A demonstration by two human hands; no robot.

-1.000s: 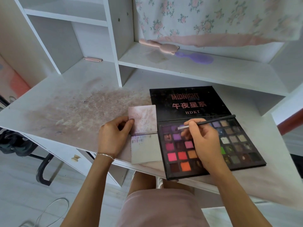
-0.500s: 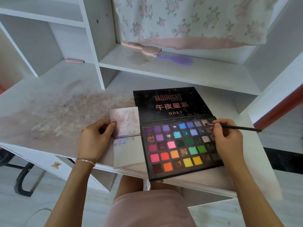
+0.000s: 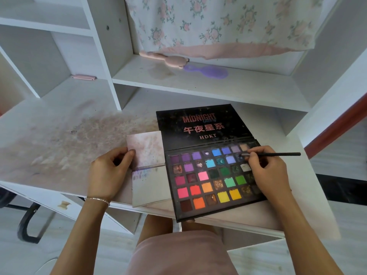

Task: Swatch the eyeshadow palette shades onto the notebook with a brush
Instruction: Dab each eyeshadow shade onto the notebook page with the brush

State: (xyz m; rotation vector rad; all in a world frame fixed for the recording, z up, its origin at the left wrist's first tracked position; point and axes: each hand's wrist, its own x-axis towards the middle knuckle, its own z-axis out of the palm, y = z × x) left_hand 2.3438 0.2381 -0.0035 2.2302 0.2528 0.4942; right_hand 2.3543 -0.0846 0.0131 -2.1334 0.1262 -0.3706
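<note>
From the head view, the eyeshadow palette [image 3: 214, 175] lies open at the near edge of the desk [image 3: 59, 116], its front lip just overhanging that edge, its black lid folded back flat toward the shelf so every pan faces up within easy reach. Just beside its left side, touching or nearly so, sits the small notebook [image 3: 149, 169], opened flat with one page toward the shelf and one toward the near edge; a faint band of purple marks runs along the top of the nearer page, just below the fold. The left hand [image 3: 108, 173] is curled against the notebook's left edge, thumb and fingertips pinching the far page, most likely to keep the book from shifting or springing shut under a stroke. The right hand [image 3: 268, 171] is closed in a pencil hold around the brush [image 3: 274, 154], handle pointing out toward the desk's right edge, bristles resting on a dark pan in the second row near the palette's far right corner; that low, angled hold suits loading pigment. The heel of this hand appears to rest on the palette's right side for steadiness. Most of the nearer page is bare, so swatching seems to be at an early stage.
</note>
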